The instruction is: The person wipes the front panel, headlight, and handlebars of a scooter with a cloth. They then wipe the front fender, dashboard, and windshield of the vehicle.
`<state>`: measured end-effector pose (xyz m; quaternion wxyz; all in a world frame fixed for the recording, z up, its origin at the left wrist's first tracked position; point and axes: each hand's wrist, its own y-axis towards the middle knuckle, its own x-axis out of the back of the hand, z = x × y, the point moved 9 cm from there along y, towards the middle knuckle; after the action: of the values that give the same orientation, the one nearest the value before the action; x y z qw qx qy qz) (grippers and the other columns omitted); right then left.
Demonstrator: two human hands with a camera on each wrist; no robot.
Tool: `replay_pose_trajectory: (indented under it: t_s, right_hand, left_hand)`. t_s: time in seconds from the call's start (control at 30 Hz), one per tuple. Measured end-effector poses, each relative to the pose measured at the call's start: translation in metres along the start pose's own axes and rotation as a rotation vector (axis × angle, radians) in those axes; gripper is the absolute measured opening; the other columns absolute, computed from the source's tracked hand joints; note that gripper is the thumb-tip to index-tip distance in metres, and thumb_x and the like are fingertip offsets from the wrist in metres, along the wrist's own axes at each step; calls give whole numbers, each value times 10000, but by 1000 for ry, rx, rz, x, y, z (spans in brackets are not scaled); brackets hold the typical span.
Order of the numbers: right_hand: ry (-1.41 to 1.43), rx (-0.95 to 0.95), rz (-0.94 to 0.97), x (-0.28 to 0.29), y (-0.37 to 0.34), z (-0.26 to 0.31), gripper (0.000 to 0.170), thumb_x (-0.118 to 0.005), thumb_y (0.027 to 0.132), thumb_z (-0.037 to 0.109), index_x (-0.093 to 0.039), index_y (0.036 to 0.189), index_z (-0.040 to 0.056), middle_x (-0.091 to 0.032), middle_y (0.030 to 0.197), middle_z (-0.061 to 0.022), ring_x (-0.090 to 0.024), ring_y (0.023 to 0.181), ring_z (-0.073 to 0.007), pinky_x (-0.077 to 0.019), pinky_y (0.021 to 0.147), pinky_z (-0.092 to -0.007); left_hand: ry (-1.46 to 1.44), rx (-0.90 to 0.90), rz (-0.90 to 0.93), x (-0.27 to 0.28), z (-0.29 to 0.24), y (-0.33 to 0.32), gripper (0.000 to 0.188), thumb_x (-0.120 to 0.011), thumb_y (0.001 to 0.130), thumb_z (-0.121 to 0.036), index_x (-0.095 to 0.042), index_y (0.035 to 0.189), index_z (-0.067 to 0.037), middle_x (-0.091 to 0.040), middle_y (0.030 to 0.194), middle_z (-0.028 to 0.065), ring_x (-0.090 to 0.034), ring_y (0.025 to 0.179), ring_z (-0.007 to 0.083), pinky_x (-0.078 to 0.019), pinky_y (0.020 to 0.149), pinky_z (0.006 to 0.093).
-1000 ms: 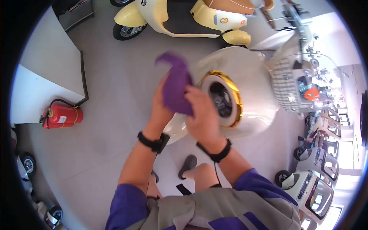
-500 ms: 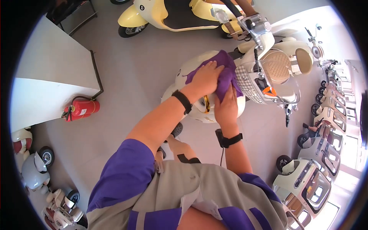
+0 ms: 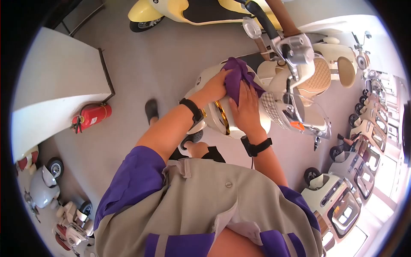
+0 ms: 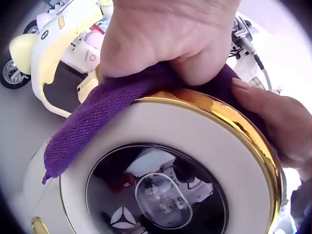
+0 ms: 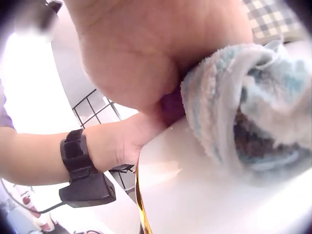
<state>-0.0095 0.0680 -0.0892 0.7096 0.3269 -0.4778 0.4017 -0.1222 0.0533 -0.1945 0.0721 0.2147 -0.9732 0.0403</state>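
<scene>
A purple cloth lies bunched over the top of a cream scooter's rounded front, beside the gold-rimmed headlamp. My left hand grips the cloth, its fingertips hidden in the folds. Straight fingers of my right hand rest on the cloth's near side. In the left wrist view, one cloth end hangs across the gold trim. The right wrist view shows a fuzzy pale blue and white towel bunched next to the right hand.
Handlebars and a checked basket rise just right of the hands. A yellow scooter stands beyond. On the left are a red fire extinguisher and a white wall. Small vehicles line the right side.
Both hands have brought the purple cloth from the air beside the headlamp onto the scooter's front. Since half a second ago, the left hand has drawn back slightly and the cloth is more bunched.
</scene>
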Motion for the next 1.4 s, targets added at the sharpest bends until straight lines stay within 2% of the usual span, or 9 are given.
replay_pose_trajectory:
  t_s: [0.37, 0.57, 0.77, 0.87, 1.0, 1.1, 1.23, 1.37, 1.4]
  right_hand:
    - [-297, -297, 280, -71, 79, 16, 569, -610, 847, 158, -501, 1382, -1, -543, 1403, -159, -457, 1353, -345, -290, 1179, -450]
    - [-204, -451, 134, -60, 98, 1, 471, -556, 867, 98, -529, 1329, 9, -577, 1360, -157, -477, 1334, -360, -306, 1170, -446]
    - [16, -762, -311, 20, 9, -11, 587, -543, 846, -2, -428, 1421, -36, -539, 1380, -234, -481, 1311, -424, -379, 1118, -487]
    - [-22, -769, -248, 24, -6, -7, 628, -550, 821, -25, -414, 1433, -49, -518, 1400, -251, -474, 1316, -432, -376, 1127, -470]
    - [-114, -662, -140, 11, 8, -11, 653, -534, 815, 10, -403, 1454, -26, -513, 1423, -197, -464, 1343, -394, -333, 1148, -518]
    - [-167, -615, 60, -12, 44, -10, 623, -482, 855, 35, -392, 1470, 8, -464, 1484, -151, -412, 1395, -347, -274, 1172, -558]
    - [-196, -591, 81, -40, 77, -4, 607, -553, 864, 99, -423, 1452, 19, -443, 1507, -122, -390, 1415, -311, -206, 1183, -586]
    - [-84, -516, 72, -23, 66, -5, 582, -566, 866, 110, -454, 1432, 38, -509, 1461, -112, -436, 1381, -314, -246, 1188, -517]
    - [-57, -495, 84, -16, 57, -5, 577, -566, 866, 107, -459, 1430, 45, -523, 1451, -109, -447, 1373, -314, -256, 1189, -500]
  left_hand:
    - [-584, 199, 130, 15, 65, 34, 406, -581, 967, -152, -514, 1354, -47, -588, 1329, 165, -565, 1239, 297, -423, 1083, 389]
    - [-257, 356, 379, 11, 86, 48, 480, -641, 930, -185, -490, 1356, -23, -587, 1334, 149, -561, 1243, 277, -427, 1059, 373]
    - [171, -419, 297, -23, -48, 38, 709, -670, 788, -197, -435, 1424, 11, -399, 1493, 229, -293, 1428, 436, -212, 1173, 554]
    - [237, -522, 465, -39, -71, 38, 775, -669, 753, -200, -407, 1453, 4, -384, 1492, 249, -261, 1428, 476, -183, 1167, 600]
    - [-61, -415, 434, -22, -53, 50, 800, -716, 743, -187, -396, 1456, -16, -444, 1440, 236, -354, 1402, 420, -253, 1172, 486]
    - [-105, -63, 392, -19, 57, 56, 714, -711, 831, -201, -404, 1453, -31, -527, 1383, 187, -487, 1317, 344, -403, 1079, 417]
    - [550, -369, 505, -9, 79, 62, 575, -623, 950, -261, -425, 1442, -38, -585, 1335, 137, -577, 1221, 269, -481, 992, 371]
    - [-304, 465, 470, -11, 63, 54, 517, -575, 988, -282, -430, 1447, -93, -506, 1440, 101, -474, 1337, 215, -403, 1086, 385]
    - [-200, 317, 450, -14, 56, 54, 537, -579, 979, -262, -417, 1453, -68, -484, 1453, 144, -477, 1334, 254, -404, 1085, 400]
